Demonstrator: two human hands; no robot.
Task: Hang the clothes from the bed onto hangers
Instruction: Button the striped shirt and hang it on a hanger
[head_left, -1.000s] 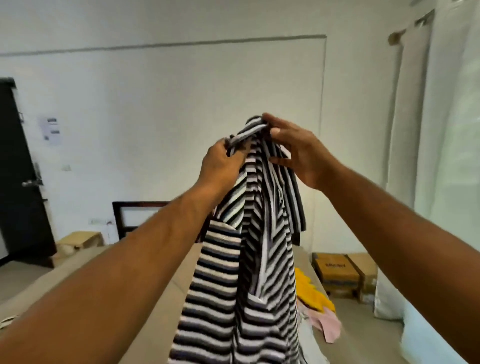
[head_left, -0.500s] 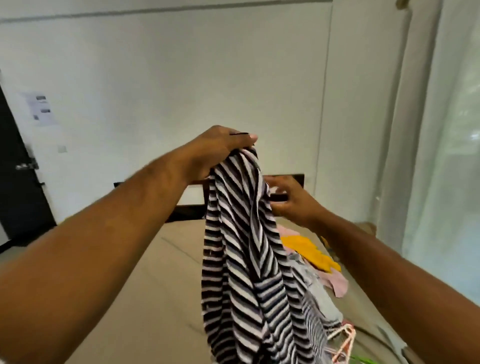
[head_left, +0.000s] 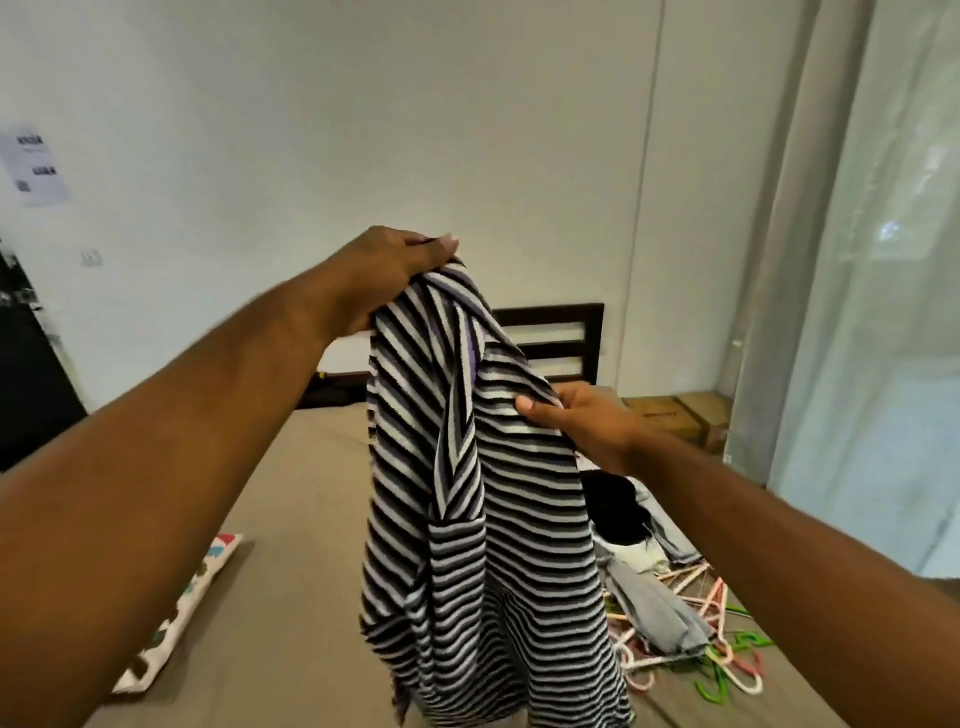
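My left hand (head_left: 395, 265) grips the shirt (head_left: 483, 519) bunched at its top, holding it up over the bed (head_left: 291, 519). My right hand (head_left: 587, 423) pinches its 3 o'clock edge, likely to spread it. The hangers (head_left: 722, 654) lie at 4 o'clock.

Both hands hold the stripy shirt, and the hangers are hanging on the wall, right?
Not quite. The left hand and the right hand do hold the stripy shirt, but the head view shows the hangers lying in a heap on the bed, not hanging up.
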